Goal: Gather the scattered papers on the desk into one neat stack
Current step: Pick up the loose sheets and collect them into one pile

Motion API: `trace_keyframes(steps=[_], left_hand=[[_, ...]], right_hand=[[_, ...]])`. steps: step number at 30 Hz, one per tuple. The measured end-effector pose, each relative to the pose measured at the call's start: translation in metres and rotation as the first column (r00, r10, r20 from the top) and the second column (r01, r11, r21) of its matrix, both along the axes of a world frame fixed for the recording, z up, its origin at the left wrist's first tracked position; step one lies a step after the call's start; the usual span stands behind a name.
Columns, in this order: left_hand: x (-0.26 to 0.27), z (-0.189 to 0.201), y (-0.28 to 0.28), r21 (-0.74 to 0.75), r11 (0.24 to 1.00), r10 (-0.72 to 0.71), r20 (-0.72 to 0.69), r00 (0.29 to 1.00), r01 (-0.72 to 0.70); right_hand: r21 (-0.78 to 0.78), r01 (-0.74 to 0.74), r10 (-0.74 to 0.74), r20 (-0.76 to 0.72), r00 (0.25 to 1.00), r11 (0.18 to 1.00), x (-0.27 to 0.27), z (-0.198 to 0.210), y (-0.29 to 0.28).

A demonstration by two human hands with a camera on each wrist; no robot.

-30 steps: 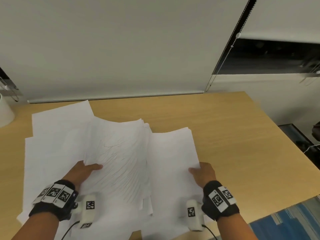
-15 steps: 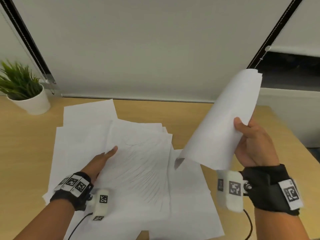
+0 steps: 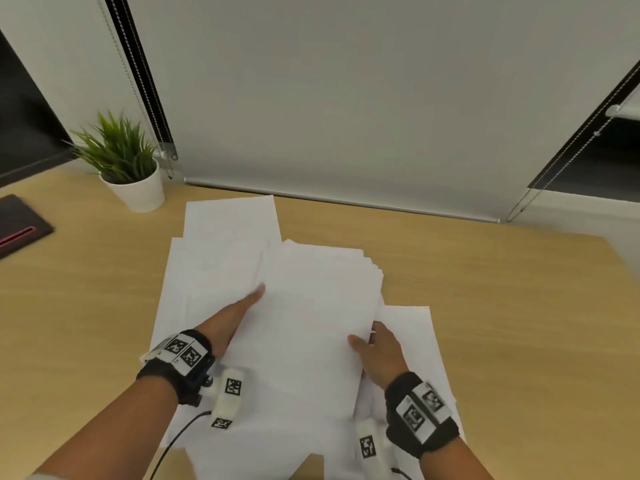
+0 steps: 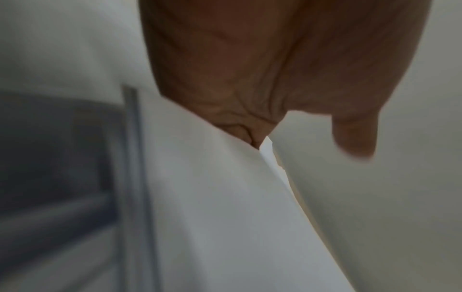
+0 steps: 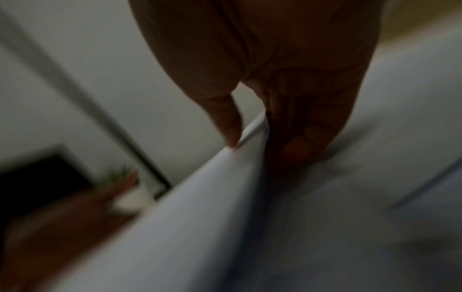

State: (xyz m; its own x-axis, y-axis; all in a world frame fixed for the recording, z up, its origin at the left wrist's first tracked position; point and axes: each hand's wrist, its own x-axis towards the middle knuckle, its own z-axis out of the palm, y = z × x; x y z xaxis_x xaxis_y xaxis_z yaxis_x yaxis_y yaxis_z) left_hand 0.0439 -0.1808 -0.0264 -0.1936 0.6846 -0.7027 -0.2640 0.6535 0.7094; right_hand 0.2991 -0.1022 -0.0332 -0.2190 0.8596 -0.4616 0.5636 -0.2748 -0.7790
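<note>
Left of the middle pile (image 3: 311, 306), loose sheets (image 3: 207, 271) lie fanned on the desk (image 3: 485, 306), and our left hand (image 3: 239, 317) lies flat with straight fingers along the pile's left edge, probably to steady it. On the pile's right edge our right hand (image 3: 377, 348) pinches a few sheets, thumb on top, apparently squaring them, with more paper (image 3: 412, 341) just right of it.

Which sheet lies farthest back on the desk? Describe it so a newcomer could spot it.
Start at the potted plant on the wooden desk. Just right of its white pot lies the rearmost sheet, nearest the blind's bottom rail. Unlike the paper nearer the person, it sticks out alone behind the pile, untouched by either hand.
</note>
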Motion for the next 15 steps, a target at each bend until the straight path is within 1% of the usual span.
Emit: trace_keyframes(steps=[1, 2, 3, 4, 5, 8, 9, 11, 13, 15], left_hand=[[0.003, -0.002, 0.0, 0.005, 0.999, -0.031, -0.079, 0.996, 0.032], [0.005, -0.003, 0.001, 0.012, 0.997, -0.069, -0.17, 0.983, 0.072], [0.008, -0.005, 0.001, 0.016, 0.994, -0.104, -0.257, 0.961, 0.112], [0.01, -0.008, 0.0, 0.022, 0.99, -0.125, -0.313, 0.942, 0.139], [0.01, -0.01, -0.002, 0.03, 0.989, -0.127, -0.341, 0.931, 0.146], [0.005, -0.013, -0.006, 0.056, 0.989, -0.108, -0.335, 0.936, 0.134], [0.001, -0.012, -0.008, 0.056, 0.992, -0.091, -0.337, 0.937, 0.117], [-0.01, -0.013, -0.012, 0.041, 0.997, -0.052, -0.351, 0.935, 0.071], [-0.025, -0.017, -0.018, 0.005, 0.999, -0.043, -0.382, 0.923, 0.049], [-0.037, -0.022, -0.022, -0.038, 0.999, -0.047, -0.406, 0.913, 0.035]], right_hand=[[0.061, -0.057, 0.049, 0.126, 0.991, 0.997, 0.003, 0.001, -0.004], [0.1, -0.098, 0.074, 0.219, 0.973, 0.99, 0.007, 0.004, -0.006], [0.114, -0.111, 0.076, 0.273, 0.959, 0.987, 0.014, 0.005, -0.006], [0.12, -0.099, 0.06, 0.292, 0.954, 0.988, 0.023, 0.006, -0.004], [0.118, -0.055, 0.019, 0.293, 0.956, 0.992, 0.034, 0.007, -0.001], [0.12, 0.146, -0.176, 0.306, 0.936, 0.982, 0.086, 0.006, 0.007], [0.102, 0.201, -0.224, 0.322, 0.92, 0.974, 0.105, 0.005, 0.007], [0.032, 0.278, -0.273, 0.332, 0.903, 0.96, 0.133, 0.003, 0.002], [0.011, 0.294, -0.281, 0.335, 0.9, 0.956, 0.143, -0.002, -0.006], [0.021, 0.246, -0.236, 0.36, 0.902, 0.969, 0.137, -0.01, -0.012]])
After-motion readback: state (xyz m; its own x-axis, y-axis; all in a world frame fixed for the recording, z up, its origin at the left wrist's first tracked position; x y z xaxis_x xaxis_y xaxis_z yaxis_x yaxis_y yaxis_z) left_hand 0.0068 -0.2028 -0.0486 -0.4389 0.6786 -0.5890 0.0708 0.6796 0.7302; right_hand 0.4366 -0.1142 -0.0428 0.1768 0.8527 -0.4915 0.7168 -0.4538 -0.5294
